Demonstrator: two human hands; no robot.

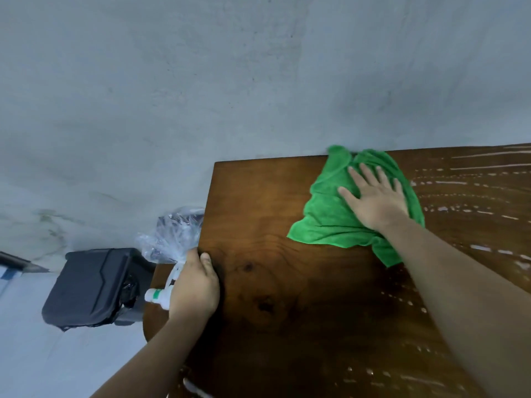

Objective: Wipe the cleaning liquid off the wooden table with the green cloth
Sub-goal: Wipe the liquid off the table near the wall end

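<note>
the right hand (pixel 373 202) lies flat, palm down and fingers spread, pressing on a crumpled bright green microfibre cloth (pixel 324 216). the cloth sits near the far edge of a dark brown wooden tabletop (pixel 273 282), against a grey plaster wall (pixel 201 81). pale streaks and drops of cleaning liquid (pixel 471 185) run across the wood to the right of the cloth and down the near right side. the left hand (pixel 195 285) grips the tabletop's left edge, thumb on top, fingers curled out of sight below. just beside it are a white plastic bottle with a green band (pixel 156 295) and a crinkled clear plastic bag (pixel 172 237); a black moulded case (pixel 92 285) lies further left.
</note>
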